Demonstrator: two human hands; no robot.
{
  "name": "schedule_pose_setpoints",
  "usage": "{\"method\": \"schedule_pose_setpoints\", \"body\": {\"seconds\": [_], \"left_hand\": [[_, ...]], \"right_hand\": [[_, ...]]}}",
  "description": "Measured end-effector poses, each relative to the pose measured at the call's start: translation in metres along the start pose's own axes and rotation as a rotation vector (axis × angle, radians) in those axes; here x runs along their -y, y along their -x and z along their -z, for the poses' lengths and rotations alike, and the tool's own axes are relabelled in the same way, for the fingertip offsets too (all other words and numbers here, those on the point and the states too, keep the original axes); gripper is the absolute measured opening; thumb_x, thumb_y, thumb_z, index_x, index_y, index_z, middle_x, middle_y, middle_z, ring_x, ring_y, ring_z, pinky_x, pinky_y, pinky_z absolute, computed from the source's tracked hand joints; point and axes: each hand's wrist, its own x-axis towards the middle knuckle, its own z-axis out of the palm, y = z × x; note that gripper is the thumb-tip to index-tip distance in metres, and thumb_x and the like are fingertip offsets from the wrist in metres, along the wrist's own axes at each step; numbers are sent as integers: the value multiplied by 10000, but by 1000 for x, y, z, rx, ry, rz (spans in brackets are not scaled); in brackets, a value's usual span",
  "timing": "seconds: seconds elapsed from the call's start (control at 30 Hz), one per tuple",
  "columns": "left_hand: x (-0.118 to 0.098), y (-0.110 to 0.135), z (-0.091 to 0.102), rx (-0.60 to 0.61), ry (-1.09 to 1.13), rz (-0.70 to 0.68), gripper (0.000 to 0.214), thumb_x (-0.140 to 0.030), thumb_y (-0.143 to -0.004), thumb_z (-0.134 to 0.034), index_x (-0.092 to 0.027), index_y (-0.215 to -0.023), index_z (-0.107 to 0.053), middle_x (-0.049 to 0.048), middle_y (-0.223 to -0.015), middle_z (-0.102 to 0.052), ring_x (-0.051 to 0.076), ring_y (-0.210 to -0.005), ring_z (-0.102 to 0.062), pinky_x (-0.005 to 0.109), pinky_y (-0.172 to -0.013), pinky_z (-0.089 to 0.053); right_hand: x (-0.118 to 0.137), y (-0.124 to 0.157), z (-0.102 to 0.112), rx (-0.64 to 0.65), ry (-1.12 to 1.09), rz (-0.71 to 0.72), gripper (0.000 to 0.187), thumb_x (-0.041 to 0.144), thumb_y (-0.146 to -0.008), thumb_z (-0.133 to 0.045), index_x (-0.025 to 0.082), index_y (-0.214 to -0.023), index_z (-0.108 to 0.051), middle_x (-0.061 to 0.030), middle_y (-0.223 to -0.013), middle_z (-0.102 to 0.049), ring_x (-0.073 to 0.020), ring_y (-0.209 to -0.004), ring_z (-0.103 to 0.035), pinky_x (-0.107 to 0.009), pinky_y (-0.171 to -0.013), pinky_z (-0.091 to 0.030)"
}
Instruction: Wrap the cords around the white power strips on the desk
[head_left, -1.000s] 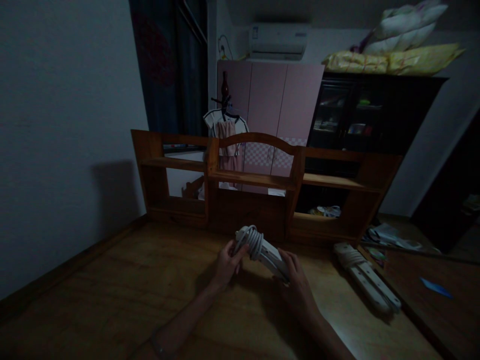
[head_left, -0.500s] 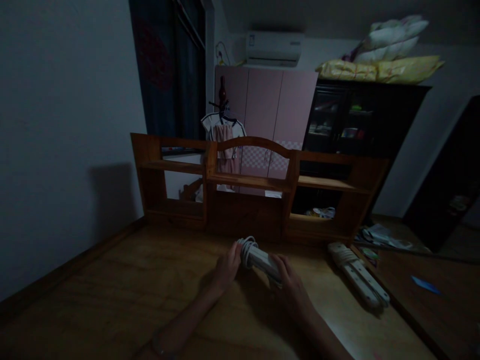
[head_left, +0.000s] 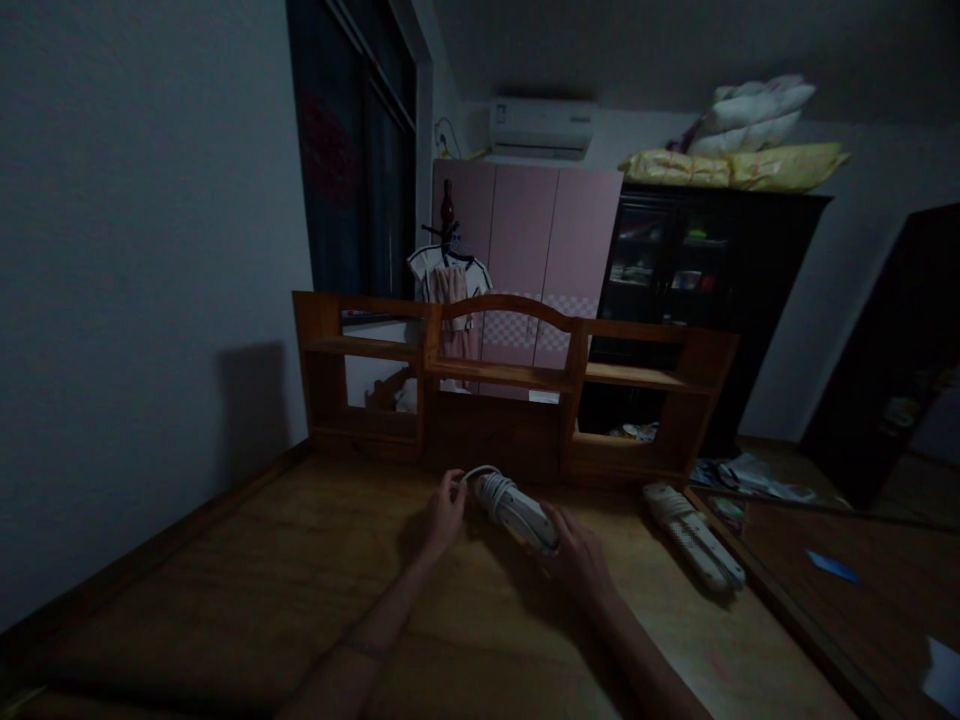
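A white power strip [head_left: 517,508] with its cord wound round one end lies low over the wooden desk [head_left: 247,590]. My right hand [head_left: 576,562] is closed on the near end of the strip. My left hand [head_left: 445,512] touches the wound cord at the far end, fingers curled on a loop of cord. The room is dim, so finger detail is poor.
A second white power strip [head_left: 694,547] with a wrapped cord lies to the right near the desk's edge. A low wooden shelf unit [head_left: 510,375] stands along the back of the desk. A wall is on the left; papers lie on the floor at right.
The strip has come down from a raised tilt to near the desk top. Both hands moved slightly away from me with it, and the view shifted.
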Motion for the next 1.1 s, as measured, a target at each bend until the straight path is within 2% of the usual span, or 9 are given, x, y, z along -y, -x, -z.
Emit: {"method": "schedule_pose_setpoints", "body": {"seconds": [0.2,0.33,0.47,0.63,0.77,0.83,0.9,1.0,1.1], "left_hand": [[9,5,18,110,-39,-16,373,-311,-810,-512,-175,-1154,-556,80,-933,-645,178,-801,-621,316,-748,-487],[-5,-5,30,186,-52,-119,357,-211,-771,-528,-211,-1112,-630,73,-1043,-640,196,-987,-580,358,-917,-437],[-20,-22,55,182,-34,-145,357,-107,-719,-507,-235,-988,-703,44,-982,-658,184,-957,-581,341,-934,-428],[-15,-33,126,-35,46,3,305,-139,-684,-528,-191,-919,-715,59,-945,-664,163,-773,-590,319,-765,-502],[-8,-25,189,-306,177,118,447,-350,-728,-530,-154,-1120,-620,75,-979,-643,93,-549,-527,248,-527,-490],[-13,-20,212,-415,270,111,497,-396,-698,-561,-163,-1135,-604,64,-1022,-627,80,-579,-532,230,-548,-496],[-24,-19,232,-489,394,78,535,-415,-656,-614,-167,-1130,-610,47,-964,-629,77,-586,-523,214,-542,-483],[-39,-25,260,-498,433,-21,589,-427,-643,-663,-167,-1168,-605,10,-777,-603,92,-587,-515,196,-516,-439],[-37,-32,286,-472,187,-66,564,-430,-693,-622,-180,-1197,-592,17,-807,-623,128,-663,-553,219,-573,-456]], "right_hand": [[16,-2,12,64,4,-73,548,374,-801,-592,231,-1316,-470,-98,-1158,-600,-214,-887,-633,-298,-752,-481],[34,-9,25,112,-55,-82,580,345,-747,-639,240,-1299,-494,-90,-1102,-618,-205,-880,-631,-275,-735,-466],[61,-18,35,100,-178,-29,585,332,-672,-697,245,-1231,-549,-64,-1031,-642,-203,-874,-623,-272,-754,-457],[100,-37,35,28,-424,18,627,404,-637,-722,287,-1228,-548,-29,-1070,-641,-195,-912,-611,-271,-792,-456],[127,-64,7,-103,-783,-330,511,492,-754,-597,194,-1169,-585,-49,-990,-661,-176,-822,-612,-244,-676,-481],[139,-76,-12,-29,-893,-547,525,531,-780,-537,120,-1097,-615,-65,-824,-660,-150,-641,-584,-217,-509,-446],[153,-82,-30,79,-933,-624,519,535,-748,-571,85,-994,-647,-42,-658,-618,-116,-480,-505,-199,-390,-366],[178,-79,-49,206,-966,-564,423,483,-648,-688,105,-837,-678,-1,-570,-576,-86,-413,-449,-178,-343,-317],[207,-70,-57,344,-1034,-447,406,461,-623,-714,121,-843,-688,4,-615,-597,-82,-444,-464,-163,-350,-321]]}}
